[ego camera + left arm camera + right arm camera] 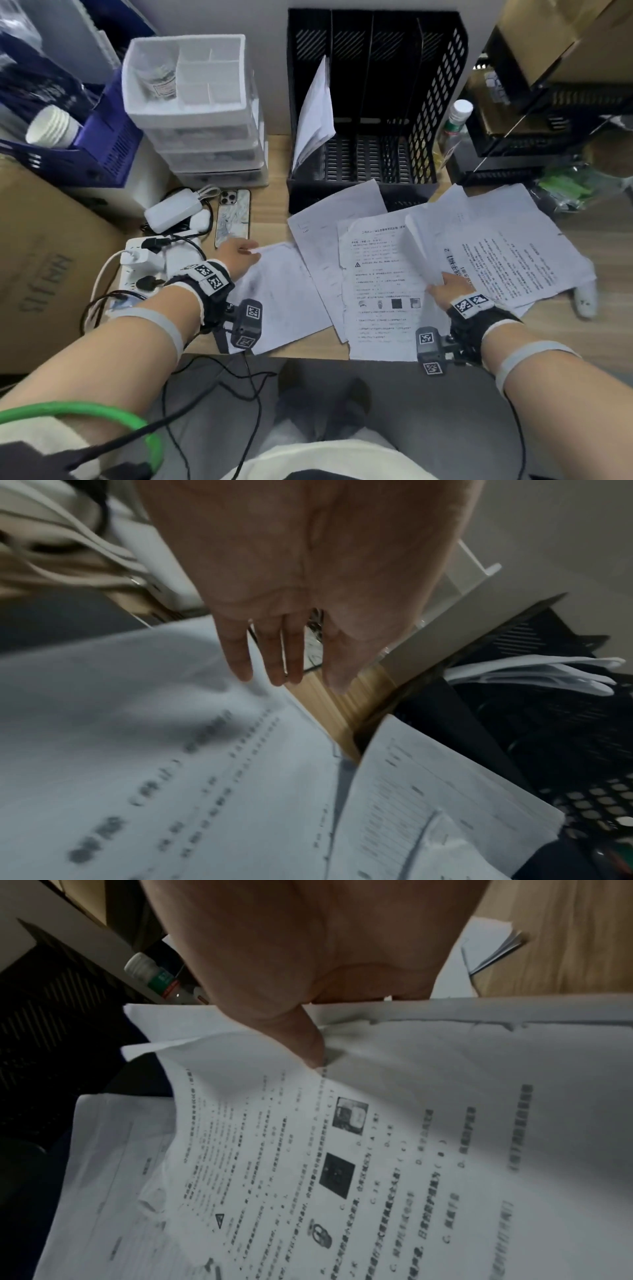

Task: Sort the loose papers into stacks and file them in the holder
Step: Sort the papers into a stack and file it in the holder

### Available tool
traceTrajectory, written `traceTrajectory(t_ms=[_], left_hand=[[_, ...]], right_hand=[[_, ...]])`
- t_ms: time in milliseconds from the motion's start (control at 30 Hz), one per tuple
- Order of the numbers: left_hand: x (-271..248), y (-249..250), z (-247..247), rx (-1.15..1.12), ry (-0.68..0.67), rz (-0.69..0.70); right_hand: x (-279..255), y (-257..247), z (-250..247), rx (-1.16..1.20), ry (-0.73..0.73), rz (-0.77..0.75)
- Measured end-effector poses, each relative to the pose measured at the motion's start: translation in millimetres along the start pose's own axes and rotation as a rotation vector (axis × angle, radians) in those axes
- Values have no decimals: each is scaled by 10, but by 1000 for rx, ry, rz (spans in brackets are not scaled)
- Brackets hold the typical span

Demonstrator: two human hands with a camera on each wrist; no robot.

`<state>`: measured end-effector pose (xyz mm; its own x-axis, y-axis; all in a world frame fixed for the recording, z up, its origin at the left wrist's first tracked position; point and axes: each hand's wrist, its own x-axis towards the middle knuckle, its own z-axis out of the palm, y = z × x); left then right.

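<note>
Several loose printed papers lie spread on the wooden desk in front of the black slotted holder (394,85) (514,723), whose leftmost slot holds a few sheets (317,109) (548,672). My left hand (239,251) (294,669) reaches out with straight fingers, their tips at the top corner of the leftmost sheet (284,298) (137,750). My right hand (445,286) pinches a bundle of sheets (423,246) (445,1047) by its near edge, with its thumb (308,1047) on top. The bundle is lifted off a sheet with small pictures (380,291) (308,1164).
A phone (233,219), a white charger (171,209) and a power strip with cables (154,260) lie left of the papers. A white drawer unit (195,102) stands behind them and a cardboard box (41,257) at far left. A bottle (457,123) and a black rack (548,120) stand right of the holder.
</note>
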<state>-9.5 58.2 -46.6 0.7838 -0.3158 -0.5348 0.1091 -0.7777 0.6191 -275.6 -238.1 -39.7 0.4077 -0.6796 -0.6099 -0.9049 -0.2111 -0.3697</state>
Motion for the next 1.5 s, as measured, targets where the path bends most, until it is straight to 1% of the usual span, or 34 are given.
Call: traceTrajectory(t_ms=[100,233,333,400,500,567,633,700,867,967,1067,1167,1233,1267,1333,1400,1433,1467,1500], left_hand=[[-111,-190,-67,78,-9,-32],[-217,-334,-79,105,13,-42],[-287,-378,-73,141,82,-33],[-304,-396,-72,122,137,-59],[-330,-418,-73,95,185,-115],[-336,-451,-80,9,206,-141],[-330,-487,-84,-123,198,-178],[-363,-477,-76,-173,165,-198],[-439,-427,-15,-19,83,-166],[-461,-419,-29,-46,88,-118],[-453,-355,-138,-101,139,-56],[-452,-263,-387,-149,244,-15],[-462,-222,-569,-169,309,7],[-463,-242,-674,-165,341,22],[-415,-354,-845,-133,388,23],[-327,-564,-1018,-140,423,4],[-386,-564,-1076,-148,432,-11],[-463,-539,-1112,-167,442,-21],[-600,-456,-1140,-176,452,-27]], right_hand=[[95,-40,40,-12,-13,22],[154,-58,67,-52,-29,26],[186,-46,88,-59,-13,12],[197,-33,99,-72,-14,5],[200,-31,105,-95,-18,-7],[197,-22,112,-104,-27,-3],[175,-26,116,-105,-33,2],[173,-21,129,-102,-25,1],[148,-38,139,-121,-45,5],[143,-17,150,-121,-43,0],[157,7,143,-108,-41,12],[119,-43,110,-154,-30,44],[37,-81,78,-231,-34,25],[7,-107,77,-206,-39,22],[-38,-122,72,-203,-10,38],[-51,-155,111,-201,27,-13],[-32,-169,134,-234,30,-50],[-31,-208,136,-215,27,-54],[-63,-242,144,-280,3,-68]])
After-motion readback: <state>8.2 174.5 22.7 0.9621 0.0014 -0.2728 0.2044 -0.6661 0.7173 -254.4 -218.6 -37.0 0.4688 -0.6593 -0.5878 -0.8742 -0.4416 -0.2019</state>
